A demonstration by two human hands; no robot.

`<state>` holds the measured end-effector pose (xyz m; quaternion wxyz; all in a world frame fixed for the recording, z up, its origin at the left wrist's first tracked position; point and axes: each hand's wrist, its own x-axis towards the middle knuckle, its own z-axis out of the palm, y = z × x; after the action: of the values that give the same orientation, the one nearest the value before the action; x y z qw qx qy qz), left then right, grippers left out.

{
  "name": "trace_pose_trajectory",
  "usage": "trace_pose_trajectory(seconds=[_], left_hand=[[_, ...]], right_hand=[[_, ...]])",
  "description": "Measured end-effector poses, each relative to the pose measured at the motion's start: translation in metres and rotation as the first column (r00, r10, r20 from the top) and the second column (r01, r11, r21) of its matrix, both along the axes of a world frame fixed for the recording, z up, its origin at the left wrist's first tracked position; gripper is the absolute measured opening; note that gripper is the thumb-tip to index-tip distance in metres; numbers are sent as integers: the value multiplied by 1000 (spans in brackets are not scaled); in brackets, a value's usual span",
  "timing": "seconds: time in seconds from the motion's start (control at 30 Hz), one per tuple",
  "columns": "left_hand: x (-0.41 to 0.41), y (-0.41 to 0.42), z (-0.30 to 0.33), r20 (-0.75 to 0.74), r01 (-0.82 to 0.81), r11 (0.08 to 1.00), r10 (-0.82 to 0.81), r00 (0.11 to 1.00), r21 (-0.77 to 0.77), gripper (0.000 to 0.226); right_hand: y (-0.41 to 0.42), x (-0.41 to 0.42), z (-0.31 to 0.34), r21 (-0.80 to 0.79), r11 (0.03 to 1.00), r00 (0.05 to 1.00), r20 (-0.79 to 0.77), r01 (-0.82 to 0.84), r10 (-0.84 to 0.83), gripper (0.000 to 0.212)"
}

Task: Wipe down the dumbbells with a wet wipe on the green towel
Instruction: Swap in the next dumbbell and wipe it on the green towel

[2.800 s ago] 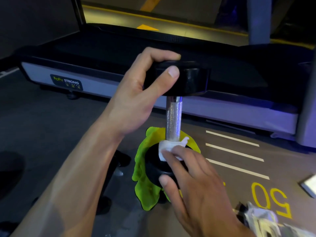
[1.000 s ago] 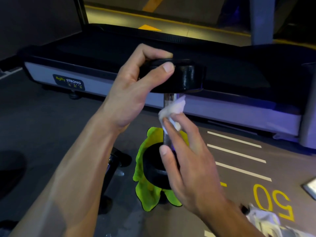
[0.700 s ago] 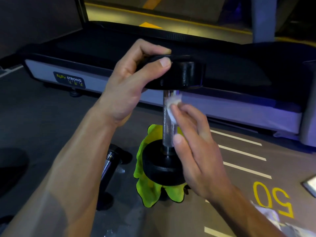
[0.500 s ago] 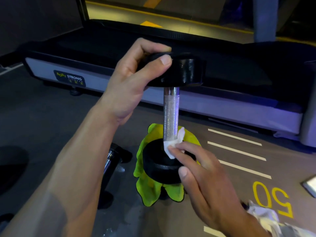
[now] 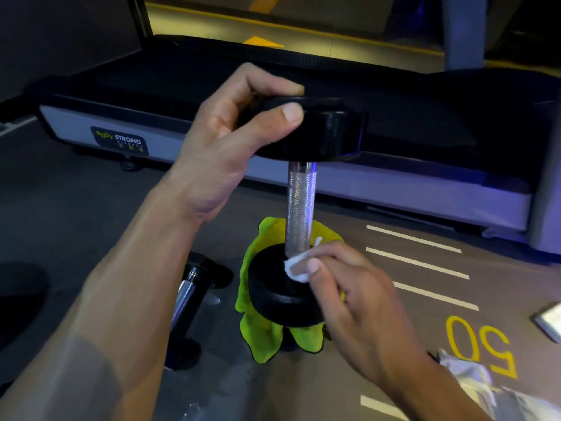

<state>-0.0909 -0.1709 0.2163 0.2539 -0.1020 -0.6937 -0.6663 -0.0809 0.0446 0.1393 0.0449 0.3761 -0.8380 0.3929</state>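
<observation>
Head view. The dumbbell (image 5: 299,208) stood upright on its lower head, which rested on the green towel (image 5: 258,335) on the floor (image 5: 76,223). The left hand (image 5: 224,147) gripped the upper head, thumb on the near rim and fingers curled over the top, as in the frame half a second earlier. The right hand (image 5: 358,302) pinched the wet wipe (image 5: 296,268) between thumb and fingers, pressing it against the top face of the lower head at the base of the knurled handle. One second earlier the wipe had been high on the handle, just beneath the upper head; it had since travelled down to the base.

A second dumbbell (image 5: 188,302) lay on its side on the floor, left of the dumbbell, just beside the towel. A treadmill (image 5: 425,183) labelled "STRONG" stood behind the dumbbell. White floor lines (image 5: 419,262) and a yellow "50" (image 5: 482,347) lay to the right of it. Crumpled packaging (image 5: 473,381) lay at the lower right.
</observation>
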Motion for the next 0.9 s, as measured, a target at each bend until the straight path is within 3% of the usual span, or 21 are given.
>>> trace_pose_trajectory(seconds=[0.1,0.23,0.3,0.43,0.63,0.8,0.9], left_hand=[[0,3,0,6,7,1000,-7,1000,7,13],[-1,4,0,23,3,999,-3,1000,33,13],[-1,4,0,46,-8,998,5,999,64,14],[-3,2,5,88,-46,996,40,995,70,20],[0,15,8,6,-227,942,236,972,-246,49],[0,14,7,-56,-201,952,194,979,-229,46],[0,17,7,-65,-175,961,165,984,-216,43]], right_hand=[[2,-10,-2,-139,990,978,207,6,24,37],[0,-19,-7,-258,965,946,323,54,34,38],[2,-13,-8,-208,977,968,250,36,18,33],[6,7,-15,-10,997,995,-66,-73,72,32],[17,7,-20,46,994,992,-81,-98,102,40],[14,16,-32,189,970,973,-143,-154,182,58],[-1,6,-17,180,974,971,-170,-136,167,61]])
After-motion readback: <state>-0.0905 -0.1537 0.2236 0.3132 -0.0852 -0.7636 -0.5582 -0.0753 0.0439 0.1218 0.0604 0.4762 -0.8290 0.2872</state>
